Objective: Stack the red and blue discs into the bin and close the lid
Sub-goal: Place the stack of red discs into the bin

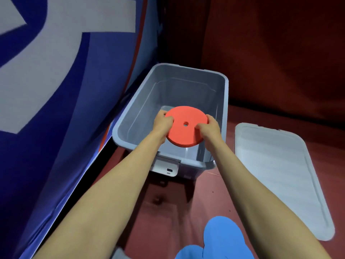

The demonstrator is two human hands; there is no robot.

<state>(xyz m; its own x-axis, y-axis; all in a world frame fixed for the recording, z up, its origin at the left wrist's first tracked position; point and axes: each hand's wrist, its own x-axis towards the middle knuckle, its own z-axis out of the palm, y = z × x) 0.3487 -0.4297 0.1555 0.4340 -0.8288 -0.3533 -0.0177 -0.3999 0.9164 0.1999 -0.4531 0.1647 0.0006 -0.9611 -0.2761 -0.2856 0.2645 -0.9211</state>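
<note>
A stack of flat red discs [186, 116] with a small centre hole hangs inside the open top of a grey plastic bin [223, 101]. My left hand [164, 122] grips the stack's left edge and my right hand [209, 127] grips its right edge. The bin's inside looks bare below the discs. Its white lid [280, 174] lies flat on the floor to the right of the bin. Blue discs [222, 238] lie on the floor near me, at the bottom of the view.
A blue and white padded wall [56, 90] runs along the left, close against the bin. Behind the bin rises a dark red wall [270, 43]. The floor [168, 212] is dark red.
</note>
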